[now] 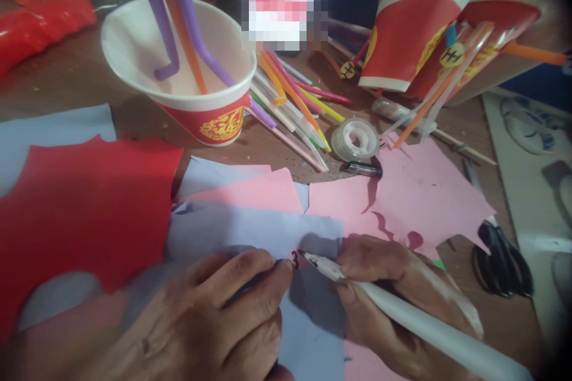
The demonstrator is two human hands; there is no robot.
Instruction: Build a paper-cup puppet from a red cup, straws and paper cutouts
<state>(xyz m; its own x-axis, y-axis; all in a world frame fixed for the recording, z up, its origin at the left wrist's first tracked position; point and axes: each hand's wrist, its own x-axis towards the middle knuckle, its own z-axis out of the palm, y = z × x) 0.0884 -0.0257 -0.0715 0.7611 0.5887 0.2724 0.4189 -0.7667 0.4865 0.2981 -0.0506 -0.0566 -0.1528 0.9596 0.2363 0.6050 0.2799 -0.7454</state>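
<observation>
My right hand [393, 297] grips a white marker pen [415, 318], its dark tip pointing left. The tip is at or just beside a small pink paper piece [294, 257] that bears a black "3"; whether it touches I cannot tell. My left hand [232, 303] is closed, with thumb and fingertips pinching that piece by its left edge. Under both hands lies blue-grey paper [319, 309]. Cut pink paper [429, 184] spreads beyond my right hand, and cut red paper [98, 208] lies to the left of my left hand.
A red-and-white paper cup [218, 122] with purple and orange straws stands behind the papers. Several loose straws [299, 101] lie beside a tape roll [355, 140] and a black pen cap [364, 169]. Further right are a tilted paper cup [402, 36] and black-handled scissors [503, 262].
</observation>
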